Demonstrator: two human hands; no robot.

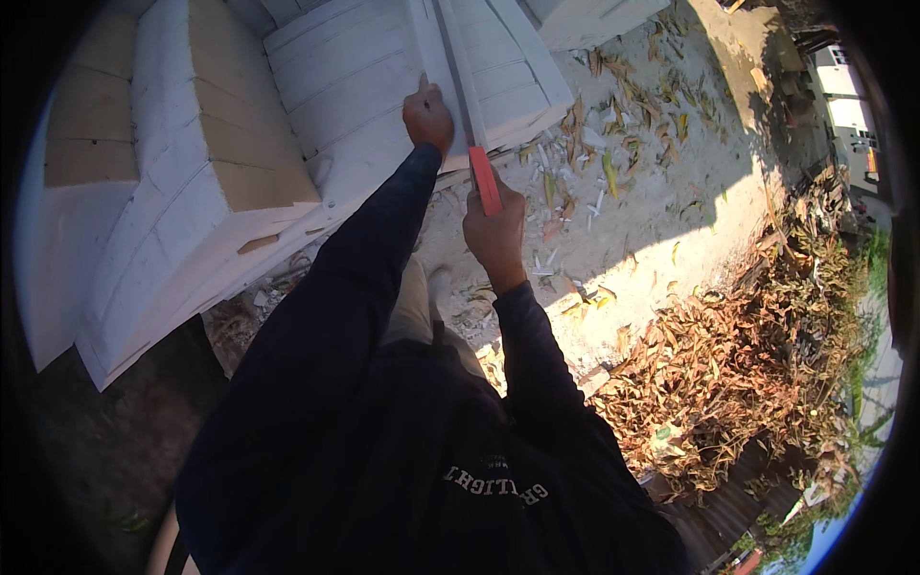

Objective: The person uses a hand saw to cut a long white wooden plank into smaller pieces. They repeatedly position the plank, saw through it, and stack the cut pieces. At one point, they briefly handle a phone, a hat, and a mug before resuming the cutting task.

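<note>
My right hand (494, 230) is closed round the red end (485, 180) of a long, straight, narrow grey bar (463, 77). The bar stretches away from me over a stack of white panels (355, 81) and past the top of the view. Just left of the bar, my left hand (428, 117) rests near a pale strip (431, 43) along the stack. Its fingers are curled, with one digit pointing away from me. Whether something small sits in that grip is hidden.
More stacked white panels (163, 182) with tan-shaded sides stand at the left. Dry leaves and white scraps litter the sandy ground (613, 211) on the right. A large heap of brown leaves (728, 374) lies at the lower right.
</note>
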